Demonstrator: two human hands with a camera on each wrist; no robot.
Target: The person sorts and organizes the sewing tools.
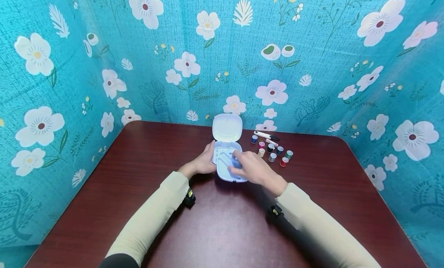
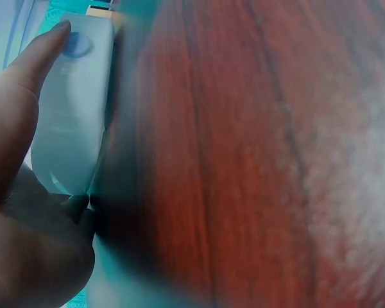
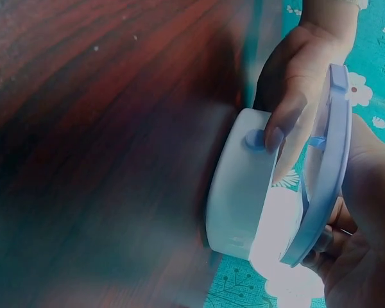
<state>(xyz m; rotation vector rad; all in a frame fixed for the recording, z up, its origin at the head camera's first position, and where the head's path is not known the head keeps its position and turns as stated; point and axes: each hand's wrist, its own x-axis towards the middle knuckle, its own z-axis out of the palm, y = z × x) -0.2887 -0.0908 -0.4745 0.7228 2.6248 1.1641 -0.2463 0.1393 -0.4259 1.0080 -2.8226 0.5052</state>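
Note:
A pale lavender plastic box (image 3: 237, 186) stands on the table with its hinged lid (image 1: 227, 126) raised at the back. My left hand (image 1: 205, 160) grips the box at its left side, the thumb lying by a round blue button on its wall. Over the front of the box is a shallow tray (image 1: 227, 175) with moulded slots, tilted and apart from the box in the right wrist view. My right hand (image 1: 256, 168) holds this tray, fingers and thumb at its slots. Part of the box interior is hidden beneath the tray.
Right of the box stand several thread spools (image 1: 270, 148) in different colours. Behind them lies a slim white-and-black tool (image 1: 266, 136), with a small pale item (image 1: 272, 142) close by. A flowered turquoise curtain (image 1: 208, 67) hangs behind the dark red wooden table (image 1: 156, 144).

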